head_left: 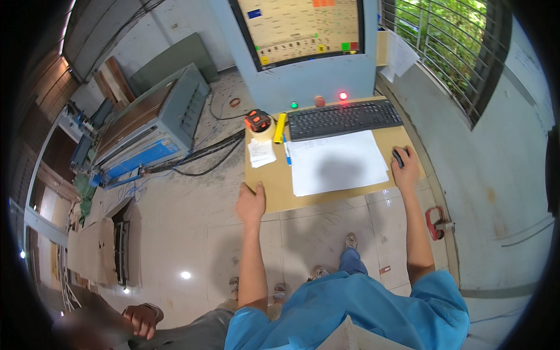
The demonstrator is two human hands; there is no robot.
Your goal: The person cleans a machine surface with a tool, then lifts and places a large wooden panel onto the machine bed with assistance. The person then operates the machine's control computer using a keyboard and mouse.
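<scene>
My left hand (250, 204) is closed round the near left corner of the tan board shelf (280, 201), its thumb on top. My right hand (407, 169) rests on a dark computer mouse (399, 156) at the shelf's right edge, fingers curled over it. Between my hands lie white paper sheets (315, 175), partly in shadow. Behind them is a black keyboard (344, 119). To its left are a yellow box-shaped stick (280, 128), a blue-and-white pen (287, 151), a roll of tape (262, 134) with an orange-and-black tape measure (257, 120) on it, and small paper slips (261, 153).
A monitor (306, 29) is set in the blue cabinet (245, 58) above lit green and red buttons. Left stands a large grey-blue machine (151, 128) with black cables (198, 157) on the floor. A barred window (443, 46) is right. Another person's hand (142, 319) shows lower left.
</scene>
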